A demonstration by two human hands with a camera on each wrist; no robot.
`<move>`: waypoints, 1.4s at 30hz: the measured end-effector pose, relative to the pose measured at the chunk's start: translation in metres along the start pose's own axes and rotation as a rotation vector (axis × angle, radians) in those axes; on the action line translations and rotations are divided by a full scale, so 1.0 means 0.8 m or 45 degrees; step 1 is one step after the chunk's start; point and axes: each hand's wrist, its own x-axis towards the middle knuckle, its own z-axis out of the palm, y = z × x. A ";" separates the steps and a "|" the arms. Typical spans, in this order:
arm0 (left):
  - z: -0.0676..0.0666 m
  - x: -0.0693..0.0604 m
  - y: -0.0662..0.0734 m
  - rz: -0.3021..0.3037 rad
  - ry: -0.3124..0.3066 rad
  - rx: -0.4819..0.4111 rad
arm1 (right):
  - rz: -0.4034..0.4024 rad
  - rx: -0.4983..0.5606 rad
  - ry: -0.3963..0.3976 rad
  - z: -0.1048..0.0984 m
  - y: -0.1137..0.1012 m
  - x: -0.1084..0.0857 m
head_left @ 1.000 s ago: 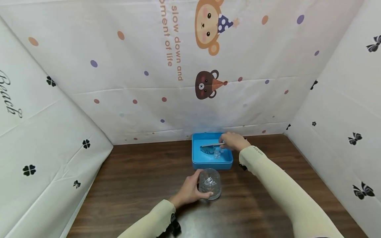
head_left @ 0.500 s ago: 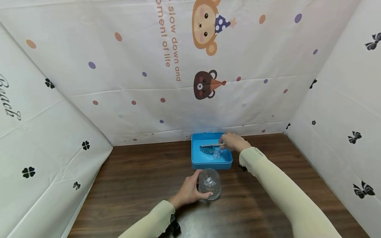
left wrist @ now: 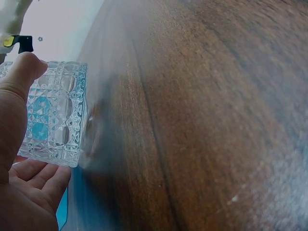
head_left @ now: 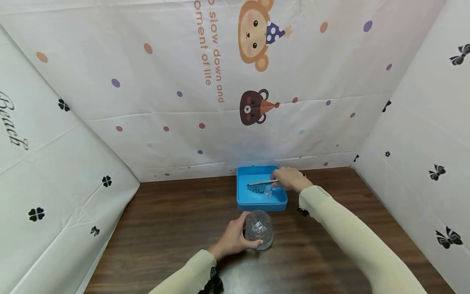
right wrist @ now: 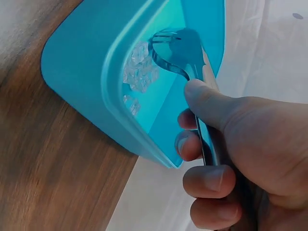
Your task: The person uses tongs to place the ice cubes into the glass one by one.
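My left hand [head_left: 233, 237] grips a clear cut-glass tumbler [head_left: 259, 230] on the table, thumb on the near side and fingers on the far side. Several clear cubes show inside the glass. In the left wrist view, the faceted glass wall [left wrist: 54, 113] sits between thumb and fingers. My right hand [head_left: 290, 179] holds metal tongs [head_left: 262, 182] over a blue rectangular box [head_left: 261, 206]. Seen from the right wrist, the toothed head of the tongs [right wrist: 180, 48] is inside the box, beside several clear cubes [right wrist: 139, 72]. Whether it touches a cube I cannot tell.
The box stands at the back of the dark wooden table [head_left: 176, 216], close to the patterned white backdrop [head_left: 205, 134]. The glass is just in front of the box. White side sheets [head_left: 411, 155] border the table left and right.
The head view has shifted slightly. Both hands keep their holds, and the tongs stay low in the box with hardly any visible movement.
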 end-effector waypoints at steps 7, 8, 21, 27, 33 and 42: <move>0.004 -0.006 0.000 -0.030 -0.014 -0.038 | -0.121 -0.023 0.063 -0.004 0.016 -0.014; 0.005 -0.006 0.000 -0.028 -0.013 -0.047 | -0.132 -0.009 0.073 -0.007 0.018 -0.017; 0.006 -0.005 -0.001 -0.059 -0.021 -0.054 | -0.245 0.074 0.272 -0.038 0.029 -0.051; 0.004 -0.004 -0.002 -0.045 -0.010 -0.039 | -0.279 0.066 0.312 -0.044 0.025 -0.055; 0.002 -0.001 0.000 -0.027 -0.008 -0.033 | -0.344 0.057 0.334 -0.048 0.023 -0.061; -0.002 0.001 0.000 -0.018 -0.011 -0.024 | -0.398 0.097 0.298 -0.056 -0.001 -0.098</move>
